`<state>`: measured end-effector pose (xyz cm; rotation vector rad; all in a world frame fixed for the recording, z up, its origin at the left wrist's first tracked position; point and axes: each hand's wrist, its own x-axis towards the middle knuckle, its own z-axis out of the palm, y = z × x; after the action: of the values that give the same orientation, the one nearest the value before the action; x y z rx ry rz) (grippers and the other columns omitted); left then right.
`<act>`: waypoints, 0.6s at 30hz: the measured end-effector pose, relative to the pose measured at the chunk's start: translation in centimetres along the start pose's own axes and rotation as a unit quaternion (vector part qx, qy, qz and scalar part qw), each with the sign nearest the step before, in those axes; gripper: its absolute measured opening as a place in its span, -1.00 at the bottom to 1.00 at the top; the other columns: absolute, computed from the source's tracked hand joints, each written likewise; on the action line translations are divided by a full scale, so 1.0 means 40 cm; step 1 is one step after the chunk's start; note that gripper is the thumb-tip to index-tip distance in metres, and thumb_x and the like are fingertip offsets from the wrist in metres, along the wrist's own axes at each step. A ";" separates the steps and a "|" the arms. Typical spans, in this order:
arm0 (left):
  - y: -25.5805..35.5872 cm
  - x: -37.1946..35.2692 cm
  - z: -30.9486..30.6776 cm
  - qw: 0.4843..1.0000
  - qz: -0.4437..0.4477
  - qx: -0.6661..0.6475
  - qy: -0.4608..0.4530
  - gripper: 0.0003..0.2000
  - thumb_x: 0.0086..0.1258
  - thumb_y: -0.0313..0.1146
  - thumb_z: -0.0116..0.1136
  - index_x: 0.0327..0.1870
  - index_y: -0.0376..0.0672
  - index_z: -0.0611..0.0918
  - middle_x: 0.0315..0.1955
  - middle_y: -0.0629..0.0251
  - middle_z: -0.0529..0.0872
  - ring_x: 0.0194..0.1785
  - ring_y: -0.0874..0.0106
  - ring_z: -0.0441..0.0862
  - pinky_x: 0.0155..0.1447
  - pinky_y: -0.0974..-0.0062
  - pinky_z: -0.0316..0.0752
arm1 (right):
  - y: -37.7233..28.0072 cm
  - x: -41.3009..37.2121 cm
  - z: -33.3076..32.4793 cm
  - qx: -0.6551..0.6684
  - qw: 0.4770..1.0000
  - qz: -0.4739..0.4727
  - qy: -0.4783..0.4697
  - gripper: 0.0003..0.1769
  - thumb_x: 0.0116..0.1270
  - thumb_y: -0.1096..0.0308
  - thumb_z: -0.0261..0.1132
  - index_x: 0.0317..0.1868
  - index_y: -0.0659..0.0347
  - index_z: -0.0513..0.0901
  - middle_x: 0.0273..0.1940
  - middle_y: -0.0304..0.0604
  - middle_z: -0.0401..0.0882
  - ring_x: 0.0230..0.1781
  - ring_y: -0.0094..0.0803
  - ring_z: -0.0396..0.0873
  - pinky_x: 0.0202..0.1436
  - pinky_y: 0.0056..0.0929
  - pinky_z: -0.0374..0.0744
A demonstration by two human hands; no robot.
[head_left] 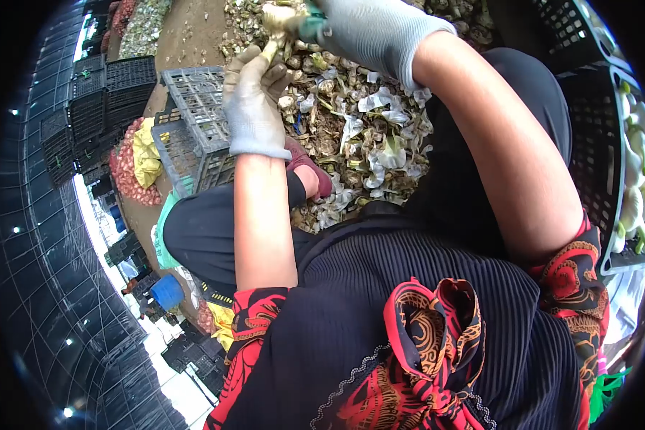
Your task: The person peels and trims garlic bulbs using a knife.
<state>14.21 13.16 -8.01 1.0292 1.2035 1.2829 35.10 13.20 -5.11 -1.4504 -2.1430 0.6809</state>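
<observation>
My left hand, in a soiled pale work glove, is closed round the stem of a garlic bulb, which points up at the top of the view. Close beside it, my right hand wears a grey ribbed glove and is closed on a dark green tool handle. The working end of that tool cannot be made out, and the top edge of the view cuts off part of this hand. Beneath both hands lies a heap of garlic skins and trimmings.
At the right, a black crate holds white bulbs with green stems. A grey plastic crate stands left of my left forearm. Farther left are red net sacks, stacked black crates and a blue bucket.
</observation>
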 end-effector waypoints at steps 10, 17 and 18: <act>0.192 -0.195 0.145 0.985 0.009 0.054 -0.163 -0.51 0.44 -0.25 0.11 0.33 -0.21 0.37 -0.07 0.20 0.68 -0.19 0.50 0.68 -0.14 0.54 0.65 | -0.017 -0.043 -0.017 0.534 0.844 0.030 0.021 -0.53 0.34 0.06 0.32 0.08 0.25 0.58 -0.32 -0.20 0.65 -0.36 -0.50 0.64 -0.31 -0.49 0.61; 0.224 -0.121 0.094 0.954 -0.191 0.062 -0.223 -0.37 0.43 0.32 -0.11 0.22 -0.05 0.49 -0.09 0.31 0.65 -0.17 0.47 0.66 -0.37 0.56 0.50 | -0.016 -0.074 0.018 0.429 0.895 -0.119 0.013 -0.37 0.48 -0.08 0.18 0.26 0.31 0.43 -0.10 -0.01 0.66 -0.10 -0.33 0.64 -0.08 -0.33 0.62; 0.225 -0.100 0.075 0.939 -0.233 0.051 -0.249 -0.40 0.44 0.29 -0.09 0.17 -0.05 0.52 -0.15 0.35 0.66 -0.28 0.53 0.64 -0.41 0.61 0.45 | -0.012 -0.082 0.008 0.338 0.931 -0.128 0.047 -0.38 0.49 -0.08 0.15 0.25 0.33 0.43 -0.12 0.08 0.65 -0.11 -0.25 0.66 -0.09 -0.27 0.61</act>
<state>16.34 9.96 1.52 0.9863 1.0360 0.5484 35.69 9.92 -5.39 -0.7985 -1.7185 1.0824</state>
